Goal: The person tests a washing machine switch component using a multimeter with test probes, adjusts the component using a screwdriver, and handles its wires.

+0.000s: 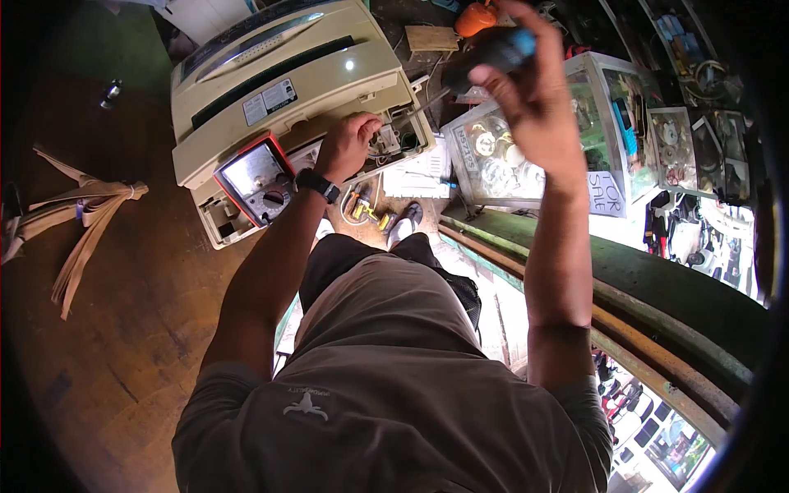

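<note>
A beige washing machine [296,70] stands before me with its control compartment open, showing wires and parts inside. My left hand [349,144], wearing a black watch [319,186], reaches into this compartment. Its fingers are curled together near a white part [386,138]; what they pinch is hidden. Raised at the right, my right hand [538,107] is closed around the dark, blue-ended handle of a screwdriver [511,51]. Motion blurs that hand and handle. The screwdriver's thin shaft points down-left toward the compartment. Left of my left hand, a red-cased analog multimeter [255,181] leans on the machine.
A glass display case [501,160] with round parts and a "for sale" sign [606,194] stands at right. Yellow-and-black tools [362,205] lie by my feet. Tan straps [90,205] lie on the brown surface [140,345]. A green ledge [657,279] runs along the right.
</note>
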A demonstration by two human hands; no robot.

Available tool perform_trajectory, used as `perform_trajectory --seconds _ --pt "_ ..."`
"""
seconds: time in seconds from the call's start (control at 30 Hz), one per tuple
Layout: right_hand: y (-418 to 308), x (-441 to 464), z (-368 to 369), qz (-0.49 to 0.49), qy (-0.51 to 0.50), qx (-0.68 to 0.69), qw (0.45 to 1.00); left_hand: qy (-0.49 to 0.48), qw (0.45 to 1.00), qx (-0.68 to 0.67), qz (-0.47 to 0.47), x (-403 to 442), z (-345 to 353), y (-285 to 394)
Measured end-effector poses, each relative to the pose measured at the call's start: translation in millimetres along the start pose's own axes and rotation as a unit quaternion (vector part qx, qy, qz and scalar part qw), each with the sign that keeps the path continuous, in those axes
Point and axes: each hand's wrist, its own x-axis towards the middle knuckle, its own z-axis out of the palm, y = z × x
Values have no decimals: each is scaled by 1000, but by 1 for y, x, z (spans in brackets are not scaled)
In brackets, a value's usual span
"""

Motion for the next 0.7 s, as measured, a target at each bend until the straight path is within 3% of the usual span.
perform_trajectory --seconds 0.03,0.13,0.2,0.4,0.5,0.7 --pt "-9 8 -7 -24 -7 2 1000 23 999 -11 26 -3 -2 1" --pt "-33 10 -9 46 10 32 998 -4 990 -137 -22 -8 0 -4" --pt "-26 5 -11 -8 9 0 1000 -17 978 -204 -41 -9 1 -5" --pt "-31 -8 -5 19 14 44 999 19 985 -153 80 -23 -6 19" --pt "-30 -8 -1 7 -4 46 999 9 993 -65 100 -25 -10 26" --pt "-24 -8 2 -8 -21 47 999 -7 997 -34 67 -28 -10 21"
